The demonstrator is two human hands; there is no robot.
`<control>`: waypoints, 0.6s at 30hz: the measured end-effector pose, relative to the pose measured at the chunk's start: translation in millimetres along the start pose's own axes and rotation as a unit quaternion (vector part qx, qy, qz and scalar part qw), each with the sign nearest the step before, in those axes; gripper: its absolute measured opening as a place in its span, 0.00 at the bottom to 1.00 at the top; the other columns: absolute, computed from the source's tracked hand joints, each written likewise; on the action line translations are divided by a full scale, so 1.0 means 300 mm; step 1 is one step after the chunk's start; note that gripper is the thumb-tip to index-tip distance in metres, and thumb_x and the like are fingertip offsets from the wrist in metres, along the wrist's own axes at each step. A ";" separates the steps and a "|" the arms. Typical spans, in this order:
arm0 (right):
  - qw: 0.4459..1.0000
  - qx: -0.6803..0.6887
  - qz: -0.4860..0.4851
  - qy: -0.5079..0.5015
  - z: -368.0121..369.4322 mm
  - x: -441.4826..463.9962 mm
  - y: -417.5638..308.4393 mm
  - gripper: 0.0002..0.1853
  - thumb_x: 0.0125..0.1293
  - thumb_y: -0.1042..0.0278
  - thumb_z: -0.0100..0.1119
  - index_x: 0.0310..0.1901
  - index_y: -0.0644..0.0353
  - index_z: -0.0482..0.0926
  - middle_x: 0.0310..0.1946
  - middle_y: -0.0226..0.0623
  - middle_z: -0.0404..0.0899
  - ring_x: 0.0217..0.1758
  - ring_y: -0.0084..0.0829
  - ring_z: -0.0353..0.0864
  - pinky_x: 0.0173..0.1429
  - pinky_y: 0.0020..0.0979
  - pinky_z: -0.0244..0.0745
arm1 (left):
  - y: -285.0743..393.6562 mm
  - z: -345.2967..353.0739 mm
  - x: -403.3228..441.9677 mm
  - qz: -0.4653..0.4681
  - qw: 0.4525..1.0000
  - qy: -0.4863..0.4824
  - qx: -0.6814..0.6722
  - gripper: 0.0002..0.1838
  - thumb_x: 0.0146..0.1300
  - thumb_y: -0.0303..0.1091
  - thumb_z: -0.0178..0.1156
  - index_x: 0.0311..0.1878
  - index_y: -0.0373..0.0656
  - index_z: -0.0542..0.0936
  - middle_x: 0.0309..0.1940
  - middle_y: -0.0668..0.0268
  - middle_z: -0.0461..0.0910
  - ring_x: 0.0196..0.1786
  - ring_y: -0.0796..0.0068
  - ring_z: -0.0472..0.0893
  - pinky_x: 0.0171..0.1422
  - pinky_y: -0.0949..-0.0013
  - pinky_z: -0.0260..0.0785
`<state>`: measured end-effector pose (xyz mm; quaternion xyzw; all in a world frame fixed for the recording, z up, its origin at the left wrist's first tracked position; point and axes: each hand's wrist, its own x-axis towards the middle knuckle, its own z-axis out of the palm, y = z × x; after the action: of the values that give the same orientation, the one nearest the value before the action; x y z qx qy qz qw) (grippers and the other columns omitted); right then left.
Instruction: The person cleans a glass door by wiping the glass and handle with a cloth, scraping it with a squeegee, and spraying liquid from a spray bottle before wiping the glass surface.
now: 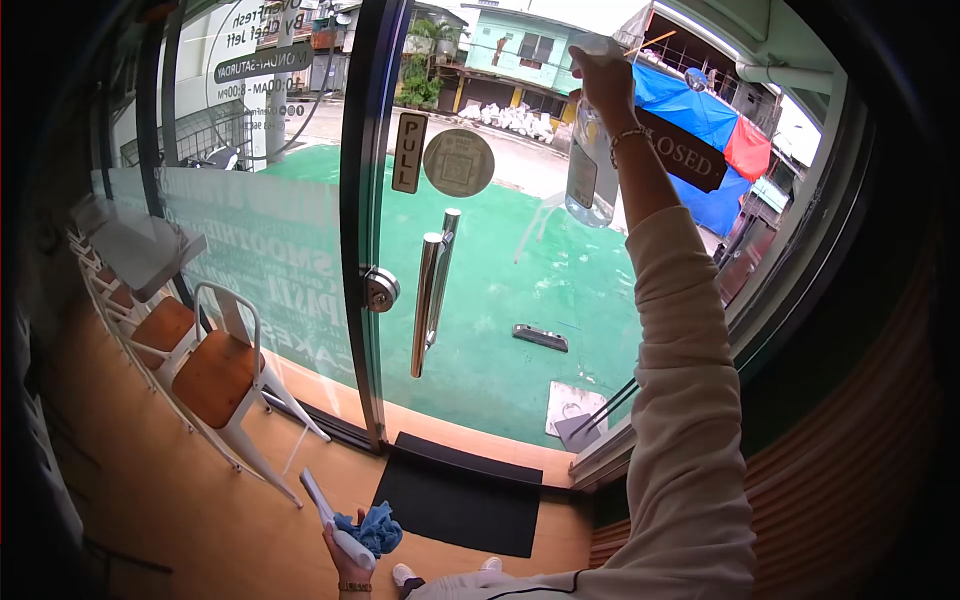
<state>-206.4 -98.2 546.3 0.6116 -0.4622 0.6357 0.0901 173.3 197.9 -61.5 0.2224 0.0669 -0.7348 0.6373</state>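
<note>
My right hand (pixel 605 85) is raised high against the glass door, its fingers wrapped round the top of a clear spray bottle (pixel 590 175) with a label. Whitish streaks (pixel 537 225) show on the glass left of the bottle. A dark sign reading "CLOSED" (pixel 690 155) hangs just right of my wrist. Low down, near my waist, my left hand (pixel 345 545) is closed on a white-handled tool (pixel 338 522) and a crumpled blue cloth (pixel 376 528). The tool's far end points up and left.
The glass door has a metal pull handle (pixel 428 300), a round lock (pixel 381 289) and a "PULL" sticker (pixel 408 153). A black mat (pixel 460 495) lies at its foot. White chairs with wooden seats (pixel 218 380) stand at the left, beside the window. Folded items hang outside.
</note>
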 end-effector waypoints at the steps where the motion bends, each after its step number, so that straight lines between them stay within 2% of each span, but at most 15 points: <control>1: 1.000 -0.008 0.020 -0.004 0.014 0.047 0.008 0.20 0.58 0.56 0.64 0.40 0.68 0.81 0.29 0.43 0.83 0.23 0.31 0.84 0.31 0.31 0.82 | 0.007 0.005 -0.002 -0.003 1.000 0.002 0.001 0.21 0.62 0.58 0.49 0.43 0.51 0.72 0.50 0.53 0.77 0.54 0.47 0.76 0.58 0.42 0.68; 2: 0.998 -0.060 0.027 0.026 0.037 0.102 0.057 0.21 0.58 0.55 0.63 0.34 0.71 0.80 0.24 0.42 0.82 0.17 0.34 0.82 0.19 0.30 0.78 | 0.010 0.003 -0.002 -0.007 1.000 0.000 -0.002 0.21 0.62 0.58 0.49 0.43 0.51 0.72 0.50 0.53 0.77 0.54 0.47 0.76 0.58 0.42 0.68; 4: 0.998 -0.041 0.035 -0.032 0.041 0.184 0.160 0.19 0.59 0.55 0.63 0.33 0.68 0.80 0.23 0.40 0.81 0.17 0.33 0.82 0.20 0.28 0.77 | 0.003 -0.004 0.013 -0.017 1.000 -0.005 -0.008 0.21 0.62 0.58 0.49 0.43 0.50 0.71 0.50 0.52 0.77 0.53 0.48 0.76 0.58 0.42 0.69; 7: 0.978 -0.200 -0.013 -0.053 0.018 0.099 0.140 0.18 0.59 0.55 0.63 0.34 0.66 0.79 0.23 0.39 0.81 0.18 0.32 0.82 0.21 0.26 0.75 | -0.007 0.012 0.014 -0.043 0.999 0.009 0.011 0.21 0.62 0.57 0.48 0.43 0.50 0.71 0.50 0.51 0.76 0.53 0.49 0.76 0.57 0.43 0.69; 8: 0.954 -0.289 -0.082 -0.004 0.028 0.126 0.238 0.18 0.60 0.51 0.60 0.39 0.60 0.79 0.24 0.41 0.81 0.26 0.36 0.81 0.31 0.32 0.74 | -0.008 0.022 0.012 -0.054 0.998 0.016 0.015 0.20 0.62 0.57 0.49 0.43 0.50 0.71 0.50 0.51 0.76 0.53 0.49 0.76 0.57 0.44 0.70; 10: 0.861 -0.455 -0.212 0.081 0.058 0.187 0.533 0.21 0.63 0.44 0.53 0.49 0.49 0.79 0.27 0.46 0.81 0.43 0.45 0.79 0.50 0.43 0.71 | -0.019 0.022 0.026 -0.060 0.998 0.001 0.029 0.20 0.63 0.56 0.48 0.44 0.49 0.71 0.52 0.50 0.75 0.54 0.50 0.76 0.58 0.45 0.69; 11: 0.887 -0.438 -0.084 -0.119 -0.024 -0.016 0.293 0.15 0.67 0.58 0.50 0.48 0.56 0.79 0.28 0.47 0.80 0.44 0.49 0.77 0.51 0.49 0.69 | -0.025 0.024 0.036 -0.064 0.997 0.001 0.034 0.20 0.63 0.56 0.48 0.45 0.49 0.71 0.52 0.50 0.75 0.55 0.50 0.76 0.58 0.46 0.69; 12: 0.830 -0.532 -0.124 -0.110 -0.058 -0.176 0.247 0.17 0.65 0.66 0.48 0.52 0.63 0.75 0.40 0.51 0.80 0.52 0.52 0.74 0.58 0.50 0.67 | -0.027 0.023 0.035 -0.068 0.997 0.004 0.039 0.20 0.63 0.55 0.48 0.45 0.48 0.71 0.53 0.50 0.75 0.55 0.50 0.75 0.58 0.46 0.69; 13: 0.959 -0.273 -0.025 -0.072 -0.074 -0.310 0.248 0.15 0.62 0.61 0.55 0.44 0.63 0.76 0.32 0.44 0.80 0.36 0.41 0.78 0.41 0.36 0.70 | -0.035 0.028 0.033 -0.073 0.996 -0.002 0.049 0.22 0.63 0.57 0.48 0.45 0.48 0.72 0.54 0.51 0.74 0.56 0.48 0.74 0.60 0.45 0.68; 14: 0.996 0.010 0.083 -0.018 -0.086 -0.436 0.263 0.17 0.59 0.56 0.63 0.37 0.64 0.78 0.25 0.37 0.81 0.20 0.30 0.82 0.24 0.23 0.73 | -0.046 0.034 0.037 -0.077 0.995 -0.008 0.059 0.23 0.63 0.58 0.49 0.45 0.47 0.74 0.55 0.52 0.72 0.57 0.47 0.73 0.61 0.44 0.67; 16: 0.989 0.077 0.122 -0.035 -0.113 -0.739 0.356 0.16 0.60 0.60 0.62 0.43 0.63 0.77 0.28 0.34 0.80 0.22 0.28 0.82 0.25 0.23 0.73 | -0.059 0.025 0.046 -0.095 0.994 0.008 0.062 0.24 0.63 0.58 0.48 0.48 0.47 0.72 0.55 0.52 0.72 0.57 0.46 0.73 0.61 0.45 0.67; 18: 0.963 0.120 0.241 -0.025 -0.127 -1.094 0.529 0.17 0.60 0.66 0.62 0.48 0.66 0.76 0.34 0.34 0.80 0.23 0.24 0.79 0.29 0.25 0.73 | -0.082 0.039 0.050 -0.113 0.992 0.021 0.052 0.27 0.63 0.59 0.49 0.53 0.46 0.68 0.56 0.52 0.71 0.58 0.47 0.72 0.61 0.46 0.68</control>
<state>-263.3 -12.0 194.6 0.5040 -0.5183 0.6741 -0.1517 145.2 184.3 -61.7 0.2617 0.0665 -0.7999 0.5359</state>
